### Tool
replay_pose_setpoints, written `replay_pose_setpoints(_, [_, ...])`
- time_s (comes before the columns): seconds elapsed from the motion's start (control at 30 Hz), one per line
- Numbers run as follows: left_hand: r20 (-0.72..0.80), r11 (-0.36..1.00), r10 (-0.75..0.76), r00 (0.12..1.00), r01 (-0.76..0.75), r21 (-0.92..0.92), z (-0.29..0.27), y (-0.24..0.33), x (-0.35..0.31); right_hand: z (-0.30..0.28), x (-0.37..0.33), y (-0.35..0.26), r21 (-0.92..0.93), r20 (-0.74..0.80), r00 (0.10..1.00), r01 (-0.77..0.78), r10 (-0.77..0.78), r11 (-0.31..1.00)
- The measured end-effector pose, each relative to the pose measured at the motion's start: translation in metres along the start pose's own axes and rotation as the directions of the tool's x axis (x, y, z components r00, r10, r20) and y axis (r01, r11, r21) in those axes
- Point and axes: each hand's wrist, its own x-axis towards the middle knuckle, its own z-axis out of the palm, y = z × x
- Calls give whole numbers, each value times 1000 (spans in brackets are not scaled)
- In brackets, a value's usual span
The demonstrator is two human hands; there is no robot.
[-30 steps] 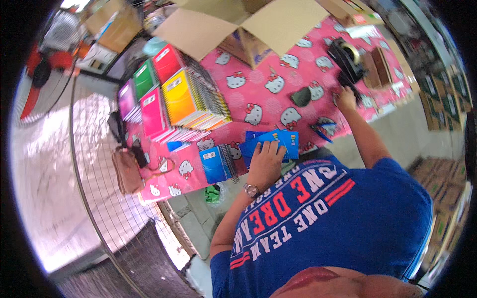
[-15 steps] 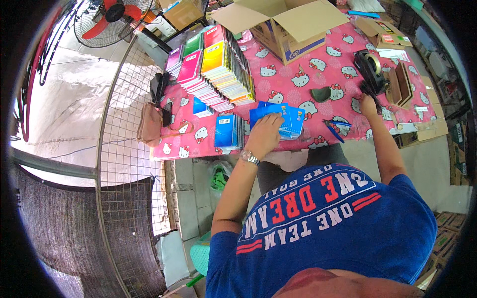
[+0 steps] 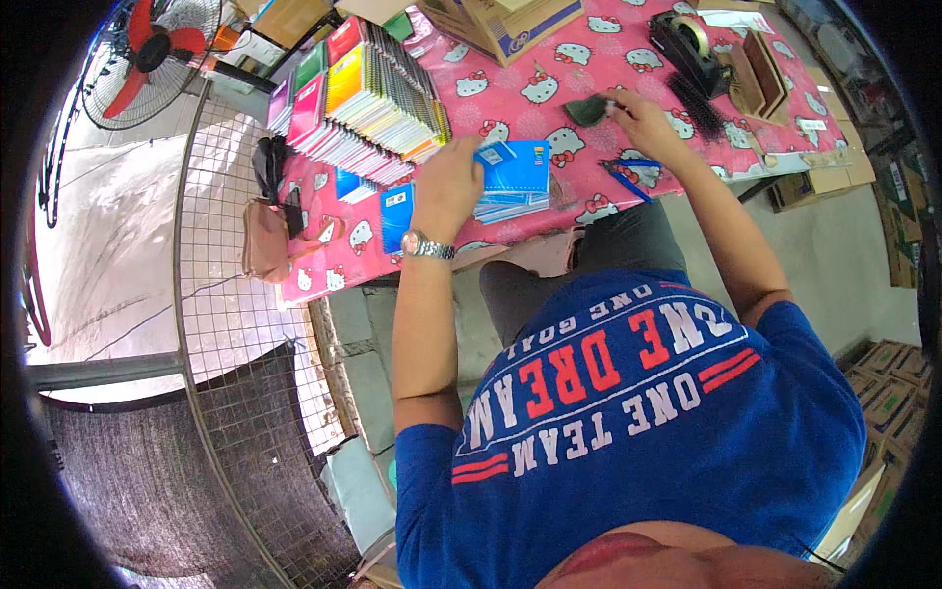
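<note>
My left hand (image 3: 449, 188), with a metal watch on its wrist, grips the left edge of a stack of blue spiral notebooks (image 3: 517, 175) near the table's front edge. Its thumb shows and the other fingers are partly hidden. Another blue notebook stack (image 3: 394, 218) is just left of that hand, partly covered by it. My right hand (image 3: 643, 128) reaches over the table, its fingertips closed at the right end of a dark green half-round piece (image 3: 586, 110). That piece lies flat on the pink cloth.
Tall stacks of multicoloured spiral notebooks (image 3: 368, 93) stand at left. A cardboard box (image 3: 525, 34) is behind. A black tape dispenser (image 3: 680, 49), black bristly object (image 3: 697, 106), wooden holder (image 3: 760, 79) and blue-handled tool (image 3: 626, 182) lie right. A wire mesh (image 3: 221, 255) borders the left.
My right hand has left the black bristly object and moved left to the green piece. My left hand has shifted to the notebooks' left edge; the stack looks more even. The view has shifted.
</note>
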Motion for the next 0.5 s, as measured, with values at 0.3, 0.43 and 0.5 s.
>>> replay_pose_setpoints(0.3, [-304, 993, 79, 949, -49, 108, 29, 10, -1, 22, 12, -93, 216, 180, 968, 133, -173, 967])
replay_pose_setpoints(0.43, [-321, 994, 87, 943, -59, 94, 28, 9, -6, 29, 14, -92, 154, 120, 958, 240, -259, 959])
replay_pose_setpoints(0.5, [-321, 995, 86, 943, -62, 83, 30, 8, -4, 34, 16, -90, 168, 76, 961, 250, -265, 954])
